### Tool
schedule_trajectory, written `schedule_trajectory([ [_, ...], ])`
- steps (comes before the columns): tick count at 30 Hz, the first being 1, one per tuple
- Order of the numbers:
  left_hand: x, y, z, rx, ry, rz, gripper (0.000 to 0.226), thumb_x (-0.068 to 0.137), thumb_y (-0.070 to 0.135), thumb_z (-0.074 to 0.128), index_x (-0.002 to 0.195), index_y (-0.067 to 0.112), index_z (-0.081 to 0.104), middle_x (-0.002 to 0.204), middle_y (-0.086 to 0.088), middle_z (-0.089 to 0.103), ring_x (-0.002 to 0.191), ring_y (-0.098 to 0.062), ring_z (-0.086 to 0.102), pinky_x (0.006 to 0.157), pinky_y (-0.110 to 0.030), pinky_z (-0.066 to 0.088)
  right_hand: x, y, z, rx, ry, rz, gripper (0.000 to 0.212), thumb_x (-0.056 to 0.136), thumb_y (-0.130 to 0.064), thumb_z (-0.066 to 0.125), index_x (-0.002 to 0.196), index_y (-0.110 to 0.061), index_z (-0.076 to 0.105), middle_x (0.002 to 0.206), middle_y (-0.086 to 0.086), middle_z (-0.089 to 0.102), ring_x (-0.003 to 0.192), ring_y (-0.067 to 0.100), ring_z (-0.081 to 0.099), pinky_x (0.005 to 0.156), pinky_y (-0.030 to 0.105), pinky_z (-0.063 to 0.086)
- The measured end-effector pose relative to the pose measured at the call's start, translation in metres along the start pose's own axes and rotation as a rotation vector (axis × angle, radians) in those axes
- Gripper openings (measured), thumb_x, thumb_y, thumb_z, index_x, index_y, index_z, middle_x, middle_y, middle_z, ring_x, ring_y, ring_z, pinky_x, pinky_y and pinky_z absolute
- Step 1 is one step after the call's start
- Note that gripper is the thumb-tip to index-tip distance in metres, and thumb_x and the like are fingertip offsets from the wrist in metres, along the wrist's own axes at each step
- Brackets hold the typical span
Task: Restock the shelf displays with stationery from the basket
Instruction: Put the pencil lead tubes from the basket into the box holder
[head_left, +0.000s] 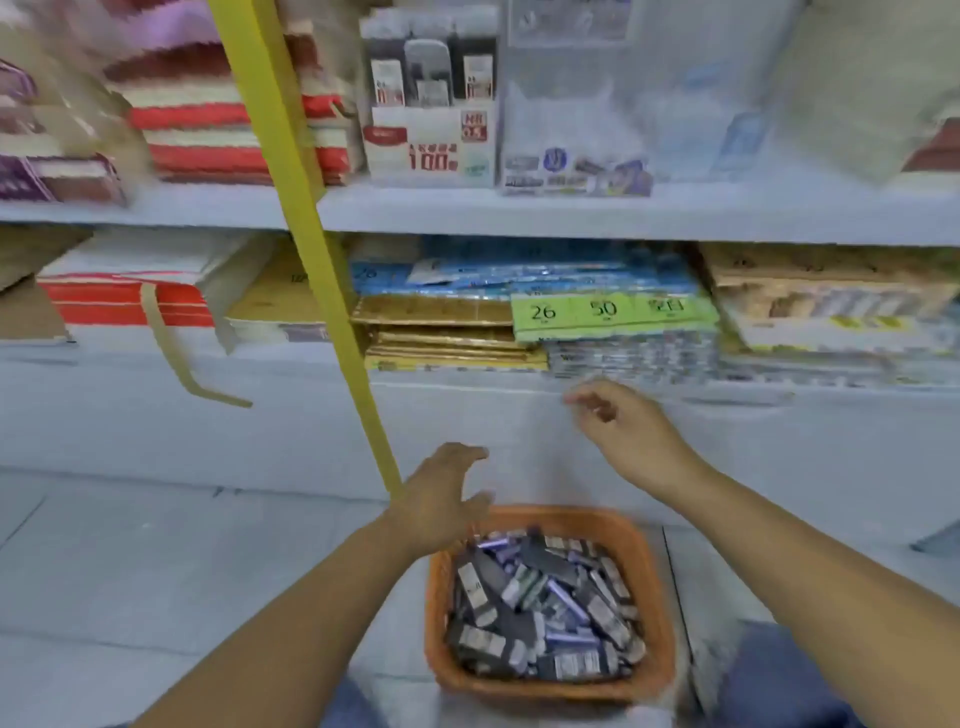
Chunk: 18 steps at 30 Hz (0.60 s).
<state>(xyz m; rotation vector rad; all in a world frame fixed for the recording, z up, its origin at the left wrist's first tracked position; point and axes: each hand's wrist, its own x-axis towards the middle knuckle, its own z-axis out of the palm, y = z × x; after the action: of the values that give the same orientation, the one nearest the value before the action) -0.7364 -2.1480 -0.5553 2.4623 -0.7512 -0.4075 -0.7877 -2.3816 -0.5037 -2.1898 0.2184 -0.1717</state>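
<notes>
Stationery packs (540, 613), small, dark and purple, filled an orange basket (655, 613) that stood on the floor (156, 597) between the person's knees, probably set close so both hands could reach it without stretching. The left hand (441, 499) hovered over the basket's near-left rim, fingers spread and straight, holding nothing, apparently ready to dip in for a pack. The right hand (623, 431) was raised near the front edge of the lower shelf (467, 384), fingers loosely curled; nothing showed in them, though blur softened the detail. On the upper shelf (571, 213) a display box (431, 150) held similar dark packs upright, a likely place for the restock.
</notes>
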Motion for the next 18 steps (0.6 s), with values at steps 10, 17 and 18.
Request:
schedule_trajectory([
  [10, -0.008, -0.071, 0.158, -0.114, -0.354, -0.328, 0.065, 0.091, 0.030, 0.070, 0.147, 0.012, 0.042, 0.147, -0.009, 0.044, 0.135, -0.025, 0.042, 0.110, -0.030, 0.034, -0.066, 0.201, 0.108, -0.078, -0.463, 0.649, 0.037, 0.090, -0.025, 0.065, 0.126, -0.025, 0.057, 0.125, 0.001, 0.057, 0.098, 0.020, 0.061, 0.071, 0.027, 0.045],
  [17, -0.019, -0.100, 0.198, -0.030, -0.393, -0.335, 0.088, 0.080, 0.032, 0.081, 0.152, 0.016, 0.033, 0.164, -0.009, 0.013, 0.152, -0.024, 0.012, 0.119, -0.032, 0.016, -0.086, 0.218, 0.163, 0.037, -0.582, 0.640, 0.059, 0.089, -0.035, 0.067, 0.142, -0.026, 0.044, 0.133, 0.000, 0.051, 0.116, 0.019, 0.053, 0.093, 0.034, 0.045],
  [18, -0.021, -0.102, 0.201, -0.025, -0.394, -0.339, 0.090, 0.079, 0.032, 0.082, 0.152, 0.017, 0.032, 0.165, -0.009, 0.009, 0.153, -0.025, 0.009, 0.121, -0.033, 0.014, -0.087, 0.217, 0.170, 0.039, -0.600, 0.615, 0.066, 0.087, -0.036, 0.070, 0.144, -0.025, 0.039, 0.142, 0.000, 0.045, 0.124, 0.020, 0.049, 0.099, 0.036, 0.044],
])
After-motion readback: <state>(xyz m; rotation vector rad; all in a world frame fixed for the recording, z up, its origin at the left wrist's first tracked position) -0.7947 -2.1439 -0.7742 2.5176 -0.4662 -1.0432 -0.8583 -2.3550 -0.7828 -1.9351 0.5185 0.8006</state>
